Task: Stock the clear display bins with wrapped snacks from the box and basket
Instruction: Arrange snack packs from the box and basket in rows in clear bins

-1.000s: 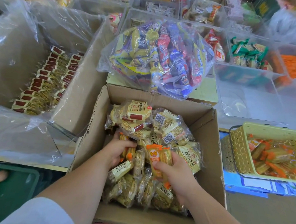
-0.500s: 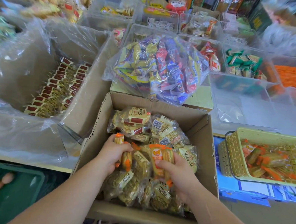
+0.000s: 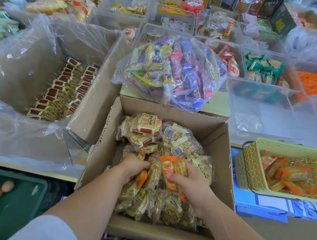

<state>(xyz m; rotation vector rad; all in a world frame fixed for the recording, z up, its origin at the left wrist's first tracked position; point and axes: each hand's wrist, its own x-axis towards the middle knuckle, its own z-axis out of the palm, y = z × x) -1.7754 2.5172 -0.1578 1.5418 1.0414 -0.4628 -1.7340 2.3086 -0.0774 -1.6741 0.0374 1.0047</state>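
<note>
Both hands are seen deep in the cardboard box (image 3: 175,109), near the middle. An orange-wrapped snack (image 3: 169,168) is gripped by the right hand (image 3: 190,185), with the thumb across its front and the fingers curled behind. A cartoon logo is printed on the wrapper, but its lettering cannot be read. A smaller orange-ended packet (image 3: 141,177) is clutched in the left hand (image 3: 132,167), fingers curled round it. The box is packed with clear-wrapped biscuit packs (image 3: 174,208). White barcode labels (image 3: 169,132) are shown on two, and cream labels with red bands on others, their characters too small to make out. More orange packets are held in the yellow basket (image 3: 251,172) to the right. The clear display bins (image 3: 247,116) are ranged across the far side. A clear bag (image 3: 173,72) of blue, red and yellow wrappers is set just beyond the box.
</note>
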